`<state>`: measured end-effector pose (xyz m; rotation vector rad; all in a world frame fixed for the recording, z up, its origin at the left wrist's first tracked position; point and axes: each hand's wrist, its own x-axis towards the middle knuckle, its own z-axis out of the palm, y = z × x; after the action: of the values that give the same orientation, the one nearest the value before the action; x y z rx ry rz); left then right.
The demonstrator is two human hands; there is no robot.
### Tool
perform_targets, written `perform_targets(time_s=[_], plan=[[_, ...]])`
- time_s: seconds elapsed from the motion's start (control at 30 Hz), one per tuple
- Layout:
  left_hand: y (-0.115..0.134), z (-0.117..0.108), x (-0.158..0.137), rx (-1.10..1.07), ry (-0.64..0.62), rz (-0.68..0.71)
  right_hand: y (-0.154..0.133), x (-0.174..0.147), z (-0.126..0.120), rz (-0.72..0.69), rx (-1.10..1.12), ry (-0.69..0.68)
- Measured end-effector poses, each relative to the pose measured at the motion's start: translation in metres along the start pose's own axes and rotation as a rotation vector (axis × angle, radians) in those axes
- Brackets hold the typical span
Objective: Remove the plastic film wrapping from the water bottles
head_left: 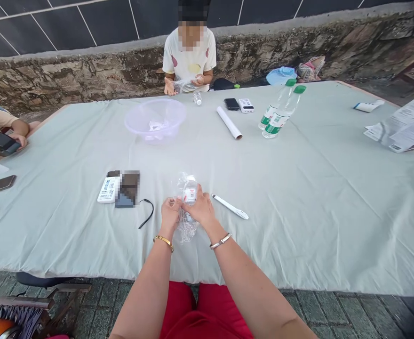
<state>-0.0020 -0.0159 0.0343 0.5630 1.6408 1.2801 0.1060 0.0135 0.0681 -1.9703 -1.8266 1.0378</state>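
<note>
A small clear bottle [190,196] with a white and red label and a printed code lies on the cloth in front of me. Crinkled clear plastic film [187,232] lies around and under it, spreading out at both ends. My right hand [203,209] is closed on the bottle's right side, its thumb across the label. On the left side, my left hand [171,212] pinches the edge of the film with bent fingers. Just right of my hands lies a slim white pen-like tool [230,206].
Left of my hands are a white power bank [108,188] and a black wrist strap [147,214]. Further back stand a translucent purple basin [132,123], a white paper roll [229,123] and two green-capped bottles [277,123]. One person sits opposite, another at left.
</note>
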Motion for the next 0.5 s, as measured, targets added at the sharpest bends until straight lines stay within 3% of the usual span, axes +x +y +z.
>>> perform_targets(time_s=[0.13,0.23,0.37,0.5], plan=[[0.008,-0.006,-0.006,0.013,-0.045,0.062,0.023,-0.005,-0.015,-0.011,0.097,0.008],[0.025,-0.011,-0.016,-0.073,-0.116,0.204,0.034,-0.014,-0.023,-0.025,0.085,0.017],[0.051,-0.012,-0.031,-0.157,-0.288,0.280,0.023,-0.021,-0.020,0.003,0.056,-0.024],[0.065,-0.017,-0.042,-0.315,-0.294,0.247,0.011,-0.018,-0.020,0.026,-0.048,-0.019]])
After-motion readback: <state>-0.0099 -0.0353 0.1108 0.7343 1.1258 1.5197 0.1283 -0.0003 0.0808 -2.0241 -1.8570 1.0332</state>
